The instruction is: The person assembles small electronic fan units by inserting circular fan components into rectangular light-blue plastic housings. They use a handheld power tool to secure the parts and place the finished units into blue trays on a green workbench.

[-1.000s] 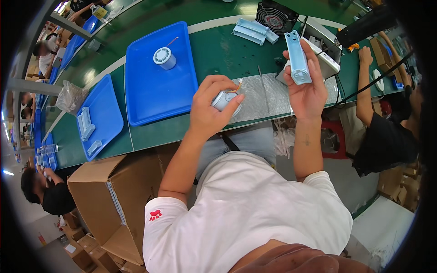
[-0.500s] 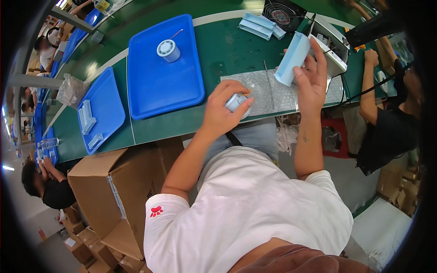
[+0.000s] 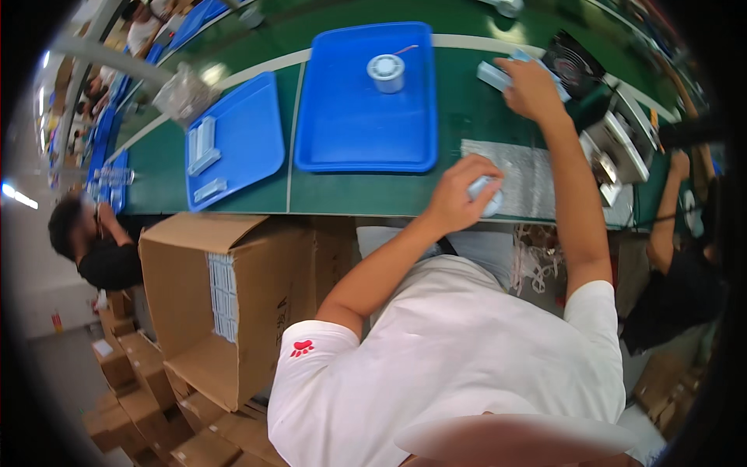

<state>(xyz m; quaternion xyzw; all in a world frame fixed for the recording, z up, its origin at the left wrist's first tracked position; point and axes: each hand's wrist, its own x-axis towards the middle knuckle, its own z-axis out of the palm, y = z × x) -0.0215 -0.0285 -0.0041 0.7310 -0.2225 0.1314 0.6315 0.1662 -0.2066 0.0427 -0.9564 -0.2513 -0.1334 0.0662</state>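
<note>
We hold our bare left forearm (image 3: 389, 263) slanting up and rightward from a bent elbow (image 3: 344, 310). Our bare left hand (image 3: 465, 194) is cupped in a grip, its fingers curled over and its thumb opposing them. Our bare right forearm (image 3: 580, 198) runs nearly straight forward, reaching farther out than the left. Our bare right hand (image 3: 531, 86) is back-side up, one finger stretched leftward; whether its fingertips pinch, we cannot quite tell.
</note>
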